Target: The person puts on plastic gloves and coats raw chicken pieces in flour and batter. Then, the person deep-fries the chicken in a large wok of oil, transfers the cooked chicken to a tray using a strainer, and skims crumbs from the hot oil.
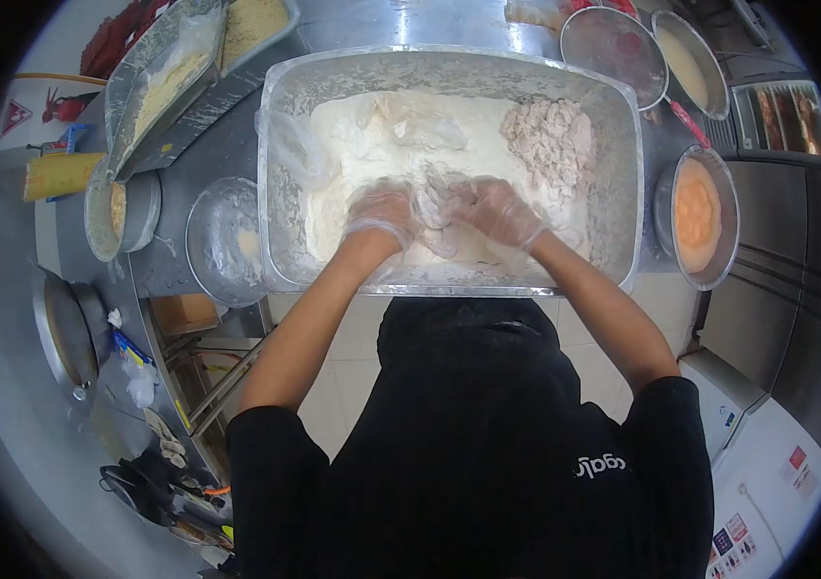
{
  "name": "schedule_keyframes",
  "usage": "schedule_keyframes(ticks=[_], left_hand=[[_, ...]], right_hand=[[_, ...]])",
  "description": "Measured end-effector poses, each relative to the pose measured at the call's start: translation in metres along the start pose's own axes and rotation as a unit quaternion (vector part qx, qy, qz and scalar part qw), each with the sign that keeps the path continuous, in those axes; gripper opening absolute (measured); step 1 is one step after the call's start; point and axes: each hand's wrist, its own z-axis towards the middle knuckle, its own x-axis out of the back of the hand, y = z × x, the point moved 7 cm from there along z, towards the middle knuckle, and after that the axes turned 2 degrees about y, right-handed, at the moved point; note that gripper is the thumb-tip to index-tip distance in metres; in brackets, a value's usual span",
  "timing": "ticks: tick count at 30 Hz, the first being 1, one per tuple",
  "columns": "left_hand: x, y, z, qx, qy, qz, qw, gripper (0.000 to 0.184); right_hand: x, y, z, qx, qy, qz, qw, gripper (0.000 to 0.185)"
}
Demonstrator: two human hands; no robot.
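Note:
A deep metal tub (pixel 626 193) in front of me holds a wide bed of white flour (pixel 473 135). Both of my hands wear clear plastic gloves and work low in the flour near the tub's front side. My left hand (pixel 381 214) has its fingers curled against a flour-coated piece (pixel 436 217) that lies between the hands. From the other side, my right hand (pixel 499 214) closes its fingers on it; flour partly hides the fingertips. At the tub's right lies a heap of pinkish, flour-dusted pieces (pixel 553 145). A clear plastic bag (pixel 294 150) hangs over the left wall.
A floury metal bowl (pixel 222 217) stands left of the tub, beside a strainer (pixel 101 214). Trays of crumbs (pixel 254 24) are at the back left. On the right are a bowl of orange mixture (pixel 696 214), a mesh sieve (pixel 613 58) and a pale-filled bowl (pixel 685 68).

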Motion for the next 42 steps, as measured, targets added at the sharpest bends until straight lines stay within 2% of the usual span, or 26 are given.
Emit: schedule_keyframes(ticks=[3, 6, 9, 12, 15, 18, 20, 21, 23, 24, 25, 26, 27, 28, 29, 31, 34, 36, 39, 42], left_hand=[[-0.012, 0.011, 0.003, -0.008, -0.103, 0.020, 0.994, 0.049], [0.006, 0.025, -0.011, 0.071, -0.152, -0.086, 0.982, 0.043], [-0.021, 0.040, -0.014, -0.044, -0.108, -0.102, 0.988, 0.037], [-0.029, 0.040, -0.015, -0.081, -0.110, -0.049, 0.989, 0.030], [-0.020, 0.036, -0.014, -0.117, -0.131, -0.046, 0.983, 0.026], [0.012, 0.019, -0.020, 0.021, 0.040, -0.145, 0.988, 0.018], [0.006, 0.016, -0.011, 0.018, 0.065, -0.166, 0.984, 0.020], [0.005, 0.017, -0.004, 0.010, 0.081, -0.175, 0.981, 0.022], [0.009, 0.017, -0.002, 0.060, 0.108, -0.171, 0.978, 0.020], [0.015, 0.021, -0.006, 0.058, 0.125, -0.213, 0.967, 0.019], [0.020, 0.022, -0.009, 0.055, 0.139, -0.255, 0.955, 0.019], [0.018, 0.020, -0.009, 0.073, 0.125, -0.260, 0.955, 0.019], [0.013, 0.016, -0.007, 0.092, 0.111, -0.265, 0.954, 0.020], [0.006, 0.011, -0.002, 0.088, 0.117, -0.257, 0.955, 0.021], [-0.002, 0.005, 0.003, 0.087, 0.121, -0.249, 0.957, 0.023], [-0.014, -0.003, 0.007, 0.129, 0.075, -0.317, 0.937, 0.025], [-0.015, -0.006, 0.007, 0.148, 0.094, -0.367, 0.914, 0.025], [-0.011, -0.003, 0.007, 0.140, 0.092, -0.403, 0.900, 0.026], [-0.013, -0.003, 0.004, 0.116, 0.070, -0.465, 0.875, 0.022], [-0.003, -0.004, 0.009, 0.072, 0.051, -0.544, 0.835, 0.016]], right_hand=[[-0.023, 0.009, 0.005, 0.022, 0.001, 0.012, 1.000, 0.018], [-0.023, 0.002, 0.011, -0.003, -0.034, -0.014, 0.999, 0.014], [-0.038, 0.017, 0.017, 0.017, -0.054, -0.041, 0.998, 0.013], [-0.038, 0.033, 0.023, -0.054, -0.067, 0.008, 0.996, 0.011], [-0.008, 0.006, 0.019, 0.092, 0.018, -0.083, 0.992, 0.011], [-0.027, 0.016, 0.015, 0.061, -0.024, -0.161, 0.985, 0.013], [-0.025, -0.007, 0.004, 0.095, 0.011, -0.159, 0.983, 0.014], [-0.019, -0.033, -0.001, 0.146, -0.019, -0.150, 0.978, 0.016], [-0.003, -0.044, -0.003, 0.086, 0.004, -0.116, 0.989, 0.016], [0.005, -0.052, -0.003, 0.095, -0.019, -0.111, 0.989, 0.014], [-0.017, -0.026, 0.004, 0.136, 0.018, -0.097, 0.986, 0.014], [-0.016, -0.023, 0.003, 0.122, 0.021, -0.105, 0.987, 0.013], [-0.008, -0.034, 0.000, 0.107, -0.035, -0.138, 0.984, 0.013], [-0.018, -0.026, 0.001, 0.147, 0.013, -0.103, 0.984, 0.012], [-0.028, -0.019, 0.003, 0.150, 0.006, -0.111, 0.983, 0.013], [-0.029, -0.016, 0.003, 0.132, 0.021, -0.112, 0.985, 0.010], [-0.027, -0.004, 0.015, 0.096, 0.020, -0.098, 0.990, 0.011], [-0.013, -0.009, 0.012, 0.060, 0.039, -0.063, 0.995, 0.011], [0.006, -0.010, 0.005, -0.003, 0.010, 0.009, 1.000, 0.012], [0.014, -0.001, 0.000, 0.066, 0.068, 0.006, 0.995, 0.013]])
